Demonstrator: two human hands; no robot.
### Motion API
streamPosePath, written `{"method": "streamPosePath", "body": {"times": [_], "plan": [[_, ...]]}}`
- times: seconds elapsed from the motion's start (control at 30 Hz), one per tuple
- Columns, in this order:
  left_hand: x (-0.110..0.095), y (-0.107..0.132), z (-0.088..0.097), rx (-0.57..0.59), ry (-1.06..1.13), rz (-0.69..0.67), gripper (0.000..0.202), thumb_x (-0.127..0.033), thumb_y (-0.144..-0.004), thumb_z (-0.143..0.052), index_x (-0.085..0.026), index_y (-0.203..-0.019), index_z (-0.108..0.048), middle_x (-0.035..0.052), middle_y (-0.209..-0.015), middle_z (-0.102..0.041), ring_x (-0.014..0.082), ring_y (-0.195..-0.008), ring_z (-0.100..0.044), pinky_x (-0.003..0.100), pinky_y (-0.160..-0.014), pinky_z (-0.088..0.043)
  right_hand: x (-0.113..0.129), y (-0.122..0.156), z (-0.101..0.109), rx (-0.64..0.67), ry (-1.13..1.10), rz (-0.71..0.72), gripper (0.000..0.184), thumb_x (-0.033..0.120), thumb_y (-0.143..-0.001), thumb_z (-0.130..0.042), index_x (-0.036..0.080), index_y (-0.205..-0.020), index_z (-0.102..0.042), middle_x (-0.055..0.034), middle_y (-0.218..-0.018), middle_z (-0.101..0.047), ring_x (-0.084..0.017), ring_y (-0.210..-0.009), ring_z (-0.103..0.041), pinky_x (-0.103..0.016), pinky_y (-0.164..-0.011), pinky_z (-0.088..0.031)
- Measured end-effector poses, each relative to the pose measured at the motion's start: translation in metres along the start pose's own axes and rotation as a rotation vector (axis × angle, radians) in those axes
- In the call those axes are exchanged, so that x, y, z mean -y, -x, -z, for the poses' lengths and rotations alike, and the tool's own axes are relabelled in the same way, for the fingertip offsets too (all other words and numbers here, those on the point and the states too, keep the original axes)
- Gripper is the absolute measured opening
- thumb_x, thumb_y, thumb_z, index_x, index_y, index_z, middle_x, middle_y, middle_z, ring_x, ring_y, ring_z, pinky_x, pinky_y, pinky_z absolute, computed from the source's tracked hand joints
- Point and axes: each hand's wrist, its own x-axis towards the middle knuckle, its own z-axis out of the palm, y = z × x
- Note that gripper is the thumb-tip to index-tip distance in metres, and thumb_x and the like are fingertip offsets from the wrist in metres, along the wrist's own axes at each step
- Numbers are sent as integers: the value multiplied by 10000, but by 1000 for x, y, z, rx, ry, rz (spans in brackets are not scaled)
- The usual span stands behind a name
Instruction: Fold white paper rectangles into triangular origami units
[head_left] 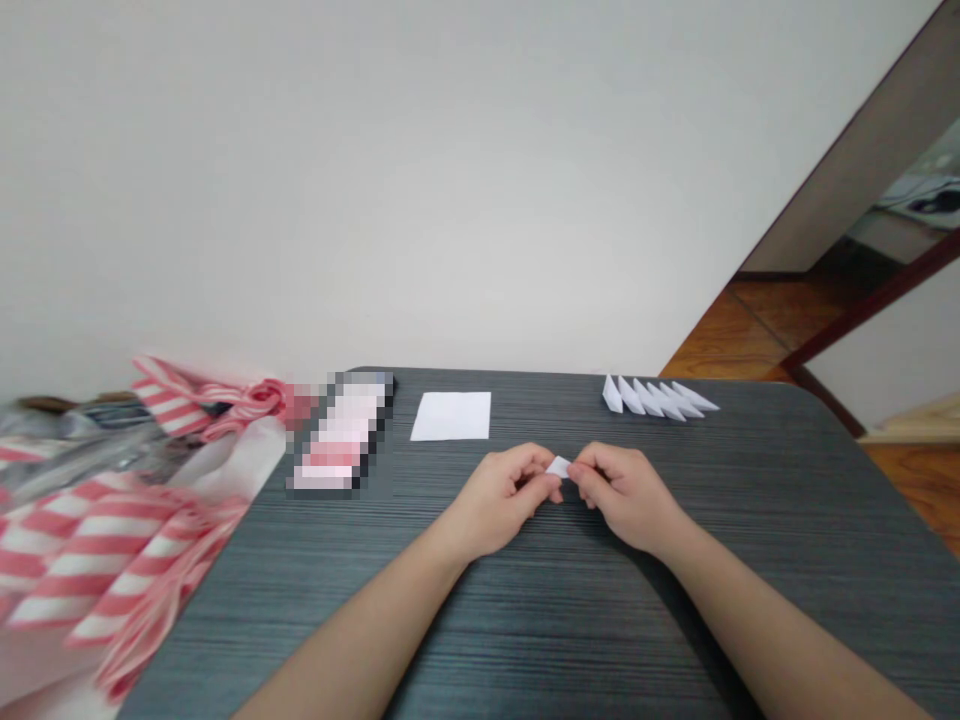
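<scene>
Over the dark grey tabletop (795,500), your left hand (499,500) and right hand (626,497) pinched a small folded white paper (558,467) between curled, closed fingertips (572,472). Ahead of you lay a flat white sheet (451,416) and a row of folded paper pieces (652,398). Further left, a packet's label (341,432) was too pixelated to read, just beside a red-and-white striped bag (97,550).

Left hand (495,500) and right hand (626,497) are pinching inward at centre frame, fingertips (579,470) almost meeting; left forearm (360,630) and right forearm (787,630) are angling up from the bottom edge, backs of hands facing up.
</scene>
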Motion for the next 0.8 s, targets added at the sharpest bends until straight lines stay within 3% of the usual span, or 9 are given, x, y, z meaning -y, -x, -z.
{"method": "streamPosePath", "body": {"times": [0.1, 0.27, 0.8], "plan": [[0, 1, 1, 1, 2, 1, 192, -330, -947, -524, -158, -941, -610, 21, -768, -693, 90, -549, -518, 203, -532, -399, -1, 1, 1, -26, -17, -10, 277, 246, -929, -540, 198, -656, -544, 38, -549, -580, -114, -511, -535, -229, -552, -390], [0, 1, 2, 1, -95, 15, 335, -389, -975, -462, -159, -771, -597, 17, -676, -664, 98, -535, -513, 207, -528, -382, -2, 1, 2, -51, -27, -2, 299, 258, -941, -526, 200, -647, -528, 38, -541, -567, -115, -509, -524, -234, -559, -392], [-1, 1, 2, -47, -130, 9, 300, -354, -963, -472, -169, -757, -586, -8, -616, -633, 94, -503, -492, 200, -514, -357, -1, 1, 3, -74, -36, -27, 330, 273, -955, -507, 208, -631, -519, 30, -527, -576, -125, -513, -536, -244, -578, -412]]}}
